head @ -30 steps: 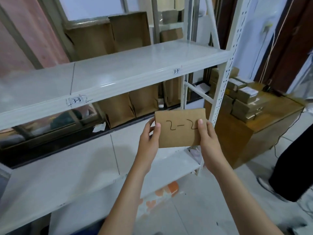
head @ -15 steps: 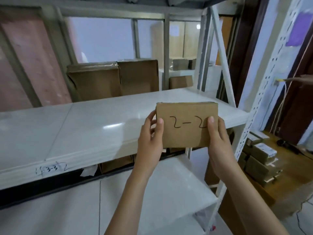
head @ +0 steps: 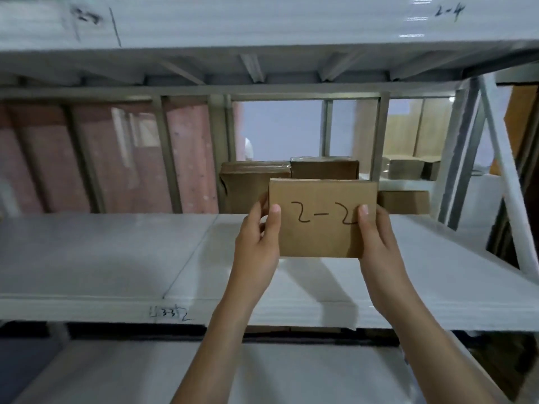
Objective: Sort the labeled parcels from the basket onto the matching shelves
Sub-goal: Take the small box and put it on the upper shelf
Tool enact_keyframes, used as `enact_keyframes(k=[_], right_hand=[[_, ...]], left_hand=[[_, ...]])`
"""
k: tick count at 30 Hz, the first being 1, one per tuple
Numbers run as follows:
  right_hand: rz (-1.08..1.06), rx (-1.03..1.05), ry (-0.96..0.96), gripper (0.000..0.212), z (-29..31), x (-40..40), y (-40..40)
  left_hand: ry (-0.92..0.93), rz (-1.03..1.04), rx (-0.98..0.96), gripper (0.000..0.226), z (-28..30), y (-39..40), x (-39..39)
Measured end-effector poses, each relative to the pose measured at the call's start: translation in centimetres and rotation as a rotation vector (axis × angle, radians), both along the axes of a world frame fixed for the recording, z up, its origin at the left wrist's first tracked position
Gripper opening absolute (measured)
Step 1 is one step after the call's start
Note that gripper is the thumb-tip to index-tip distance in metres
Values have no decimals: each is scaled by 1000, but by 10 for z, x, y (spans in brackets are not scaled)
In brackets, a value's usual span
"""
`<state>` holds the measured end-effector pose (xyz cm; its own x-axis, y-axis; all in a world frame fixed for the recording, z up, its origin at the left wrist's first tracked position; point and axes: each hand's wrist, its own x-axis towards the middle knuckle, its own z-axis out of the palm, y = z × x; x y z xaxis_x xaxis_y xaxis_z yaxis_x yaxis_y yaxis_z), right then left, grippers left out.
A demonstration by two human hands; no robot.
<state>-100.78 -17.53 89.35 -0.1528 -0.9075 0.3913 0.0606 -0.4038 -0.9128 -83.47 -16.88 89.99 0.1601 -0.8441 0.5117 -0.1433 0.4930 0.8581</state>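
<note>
A flat brown cardboard parcel (head: pixel 320 220) marked "2-2" is held upright in front of me. My left hand (head: pixel 258 237) grips its left edge and my right hand (head: pixel 379 237) grips its right edge, thumbs on the front face. The parcel hangs above the white shelf (head: pixel 116 258) whose front lip carries a label reading "3-3" (head: pixel 169 313). The shelf above (head: pixel 262 21) shows a label "2-4" (head: pixel 447 11) at the upper right and a blurred label (head: pixel 86 17) at the upper left.
Several brown cartons (head: pixel 250 182) stand at the back of the 3-3 shelf, behind the parcel. A lower white shelf (head: pixel 116 371) lies below. The rack's white upright and diagonal brace (head: pixel 501 170) rise at the right.
My view has tilted upward, so the upper shelf with the "2-4" label has come into sight. Both hands have lifted the parcel with the view, keeping the same grip.
</note>
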Motion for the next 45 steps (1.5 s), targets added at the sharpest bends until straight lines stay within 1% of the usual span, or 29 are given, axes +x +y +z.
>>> enact_keyframes(k=[1, 2, 5, 8, 14, 17, 19, 25, 28, 31, 36, 37, 39, 40, 42, 45], right_hand=[[40, 0, -2, 55, 2, 7, 0], [79, 2, -4, 55, 2, 13, 0], [177, 18, -33, 44, 5, 34, 0], [263, 32, -51, 36, 7, 60, 1], [401, 42, -33, 43, 18, 128, 18], [461, 45, -13, 42, 27, 168, 31], [496, 43, 16, 41, 33, 196, 44], [511, -1, 73, 43, 46, 278, 79], [496, -37, 80, 46, 53, 324, 94], [449, -81, 66, 45, 59, 376, 110], [371, -154, 88, 48, 85, 455, 141], [342, -178, 102, 49, 92, 469, 146], [304, -237, 149, 52, 109, 495, 150], [301, -278, 167, 52, 119, 508, 151], [303, -344, 196, 51, 143, 532, 149], [273, -412, 265, 53, 184, 564, 140]], left_hand=[[10, 27, 8, 21, 2, 5, 5], [16, 56, 13, 21, 4, 10, 10], [15, 161, 30, 24, 6, 26, 26], [-12, 290, 34, 33, 6, 42, 44], [-72, 528, 76, 38, 20, 79, 97], [-122, 599, 78, 41, 28, 99, 135], [-132, 637, 79, 46, 33, 112, 162], [-112, 671, 67, 56, 44, 148, 241], [-145, 662, 42, 54, 51, 166, 289], [-175, 636, 2, 51, 61, 184, 339], [-252, 628, -27, 50, 86, 210, 423], [-266, 615, -36, 47, 94, 215, 436], [-305, 605, -56, 34, 111, 221, 465], [-306, 596, -82, 33, 121, 220, 479], [-281, 580, -142, 47, 142, 218, 503], [-219, 580, -189, 50, 174, 206, 536]])
